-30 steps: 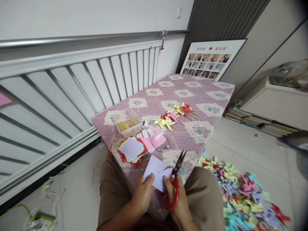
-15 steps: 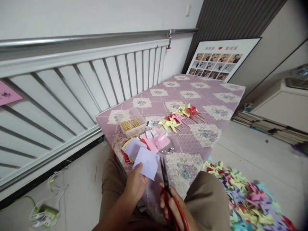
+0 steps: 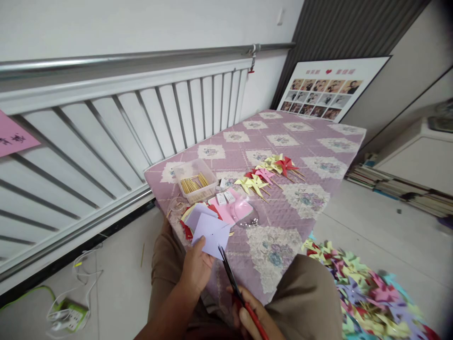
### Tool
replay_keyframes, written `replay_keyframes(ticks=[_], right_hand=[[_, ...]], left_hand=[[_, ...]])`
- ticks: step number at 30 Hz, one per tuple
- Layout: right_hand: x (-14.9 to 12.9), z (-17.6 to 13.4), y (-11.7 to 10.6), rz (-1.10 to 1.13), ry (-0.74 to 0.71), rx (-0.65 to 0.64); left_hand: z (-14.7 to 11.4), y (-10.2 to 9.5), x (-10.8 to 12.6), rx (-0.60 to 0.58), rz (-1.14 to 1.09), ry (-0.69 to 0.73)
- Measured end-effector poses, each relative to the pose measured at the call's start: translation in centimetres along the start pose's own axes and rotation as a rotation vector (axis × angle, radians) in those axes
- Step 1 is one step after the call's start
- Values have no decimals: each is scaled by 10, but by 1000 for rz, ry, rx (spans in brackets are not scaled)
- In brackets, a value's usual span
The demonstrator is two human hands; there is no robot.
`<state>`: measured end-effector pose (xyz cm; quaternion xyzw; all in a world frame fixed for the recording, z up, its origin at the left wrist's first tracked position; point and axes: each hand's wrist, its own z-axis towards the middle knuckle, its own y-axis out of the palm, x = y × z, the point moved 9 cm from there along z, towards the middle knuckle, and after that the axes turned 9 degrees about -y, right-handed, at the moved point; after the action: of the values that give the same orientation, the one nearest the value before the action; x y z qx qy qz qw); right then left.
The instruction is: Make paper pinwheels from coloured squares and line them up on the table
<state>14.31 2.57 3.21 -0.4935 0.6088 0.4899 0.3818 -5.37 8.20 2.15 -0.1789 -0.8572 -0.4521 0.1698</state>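
Observation:
My left hand (image 3: 198, 264) pinches a square of lilac paper (image 3: 212, 233) by its near edge. A small dark dot marks the paper's middle, and a slit runs in from its right corner. My right hand (image 3: 253, 311) is wrapped round the red handles of a pair of scissors (image 3: 231, 278). The dark blades reach the paper's lower right edge, tips slightly apart. Under and behind the held sheet lies a stack of coloured paper squares (image 3: 200, 211), lilac on top with red and yellow edges showing.
A clear plastic box (image 3: 196, 179) holds thin wooden sticks. Beside it lie pink paper (image 3: 228, 212), small white boxes (image 3: 225, 197) and a clear dish (image 3: 247, 217) with tiny shiny pieces. Finished pinwheels (image 3: 269, 172) rest farther back. Many more pinwheels (image 3: 371, 293) heap on the floor at right.
The scissors have moved left and their blades, more closed now, meet the paper's lower right edge. The lilac sheet has shifted slightly left. The whole view has shifted a little.

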Motion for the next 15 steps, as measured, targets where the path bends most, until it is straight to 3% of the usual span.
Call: replay_keyframes(ticks=[6,15], right_hand=[[-1,0,2,-10,2,-24],[0,1,1,-12,-9,-11]], left_hand=[[-1,0,2,24,5,8],[3,-1,-8,-44,149,38]])
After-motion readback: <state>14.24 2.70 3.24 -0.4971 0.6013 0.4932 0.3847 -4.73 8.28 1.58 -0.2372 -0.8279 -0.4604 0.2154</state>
